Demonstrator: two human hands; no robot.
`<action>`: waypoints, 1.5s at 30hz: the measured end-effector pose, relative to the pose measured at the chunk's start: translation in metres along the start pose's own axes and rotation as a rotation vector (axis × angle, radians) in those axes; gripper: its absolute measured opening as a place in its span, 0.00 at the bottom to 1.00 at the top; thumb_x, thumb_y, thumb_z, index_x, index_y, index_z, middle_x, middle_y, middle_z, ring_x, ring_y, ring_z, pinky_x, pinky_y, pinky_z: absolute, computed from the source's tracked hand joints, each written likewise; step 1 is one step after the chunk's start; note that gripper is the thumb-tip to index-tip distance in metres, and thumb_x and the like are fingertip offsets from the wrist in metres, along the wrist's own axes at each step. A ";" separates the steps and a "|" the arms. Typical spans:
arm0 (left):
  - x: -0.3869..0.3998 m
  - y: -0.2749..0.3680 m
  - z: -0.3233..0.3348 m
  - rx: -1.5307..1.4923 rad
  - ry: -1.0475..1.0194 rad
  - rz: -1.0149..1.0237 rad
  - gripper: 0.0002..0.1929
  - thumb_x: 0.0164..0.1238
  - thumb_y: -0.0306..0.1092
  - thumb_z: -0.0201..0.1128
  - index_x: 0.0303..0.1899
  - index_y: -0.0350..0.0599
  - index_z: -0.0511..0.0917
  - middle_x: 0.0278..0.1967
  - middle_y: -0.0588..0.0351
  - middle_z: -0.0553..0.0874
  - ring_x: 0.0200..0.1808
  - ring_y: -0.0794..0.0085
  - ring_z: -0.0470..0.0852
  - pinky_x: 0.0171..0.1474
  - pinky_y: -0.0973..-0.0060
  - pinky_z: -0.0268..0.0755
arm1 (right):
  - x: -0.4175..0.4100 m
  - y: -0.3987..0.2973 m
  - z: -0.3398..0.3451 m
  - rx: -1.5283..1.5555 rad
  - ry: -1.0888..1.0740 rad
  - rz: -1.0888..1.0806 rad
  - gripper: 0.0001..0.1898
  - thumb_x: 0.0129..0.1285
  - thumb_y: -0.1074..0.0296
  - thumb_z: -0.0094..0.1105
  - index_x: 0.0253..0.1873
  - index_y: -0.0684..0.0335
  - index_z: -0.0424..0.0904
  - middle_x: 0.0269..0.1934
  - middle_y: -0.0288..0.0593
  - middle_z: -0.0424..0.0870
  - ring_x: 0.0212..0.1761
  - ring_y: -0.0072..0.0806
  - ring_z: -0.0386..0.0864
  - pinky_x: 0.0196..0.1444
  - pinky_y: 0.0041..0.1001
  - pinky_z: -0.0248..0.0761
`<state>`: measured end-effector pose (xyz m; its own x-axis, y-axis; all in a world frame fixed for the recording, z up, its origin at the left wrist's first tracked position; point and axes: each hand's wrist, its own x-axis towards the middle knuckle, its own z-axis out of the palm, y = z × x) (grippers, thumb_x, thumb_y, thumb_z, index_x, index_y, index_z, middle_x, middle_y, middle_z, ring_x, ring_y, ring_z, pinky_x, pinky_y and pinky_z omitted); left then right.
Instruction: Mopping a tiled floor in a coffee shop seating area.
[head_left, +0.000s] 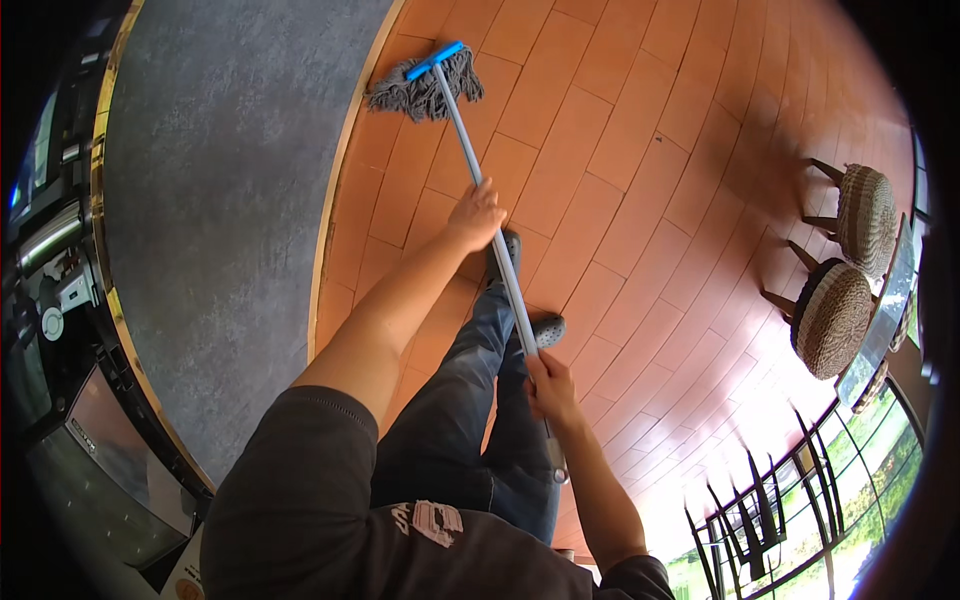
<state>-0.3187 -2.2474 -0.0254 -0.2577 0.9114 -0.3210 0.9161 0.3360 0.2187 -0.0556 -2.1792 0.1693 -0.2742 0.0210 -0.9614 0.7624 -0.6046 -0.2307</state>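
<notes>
Both my hands grip the pale metal handle (511, 281) of a string mop, which slants up and away from my body. My left hand (477, 215) is wrapped around it farther along. Nearer my hip, my right hand (553, 384) closes on its lower part, and the handle's end shows beside my thigh. At the far end a blue plastic clamp (435, 60) holds the grey yarn mop head (424, 91). The strands spread over the orange-brown floor tiles (556, 120), some reaching the wooden trim at the foot of the grey counter.
The long grey counter (225, 210) with wood-coloured trim runs along my left, with dark equipment (112, 450) past it. To the right stand two woven stools (866, 221) by a glass tabletop (877, 322). Dark slender furniture legs (757, 502) show against bright windows. My shoes (550, 330) are on the tiles.
</notes>
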 end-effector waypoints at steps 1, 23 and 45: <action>-0.009 0.012 0.002 0.005 -0.034 0.019 0.04 0.58 0.30 0.60 0.29 0.47 0.82 0.40 0.50 0.83 0.63 0.49 0.72 0.66 0.53 0.64 | -0.006 0.012 -0.005 -0.051 -0.007 -0.018 0.14 0.74 0.56 0.51 0.37 0.59 0.73 0.16 0.31 0.68 0.13 0.18 0.65 0.14 0.22 0.57; 0.018 0.001 -0.011 0.148 0.046 0.227 0.04 0.60 0.33 0.61 0.32 0.49 0.82 0.45 0.51 0.83 0.66 0.56 0.70 0.67 0.55 0.63 | -0.019 0.016 0.016 0.257 -0.093 -0.176 0.15 0.76 0.64 0.46 0.61 0.63 0.70 0.23 0.33 0.70 0.13 0.16 0.64 0.13 0.19 0.57; -0.117 0.252 0.002 -0.372 -0.160 0.442 0.04 0.56 0.32 0.61 0.25 0.52 0.80 0.32 0.57 0.78 0.52 0.63 0.75 0.67 0.36 0.51 | -0.226 0.189 -0.072 0.349 0.073 0.115 0.15 0.75 0.64 0.49 0.59 0.66 0.75 0.20 0.31 0.72 0.15 0.16 0.67 0.15 0.19 0.58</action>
<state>-0.0567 -2.2698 0.0652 0.1988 0.9464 -0.2545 0.7492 0.0207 0.6620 0.1925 -2.2412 0.3321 -0.1462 -0.0141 -0.9892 0.5371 -0.8408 -0.0674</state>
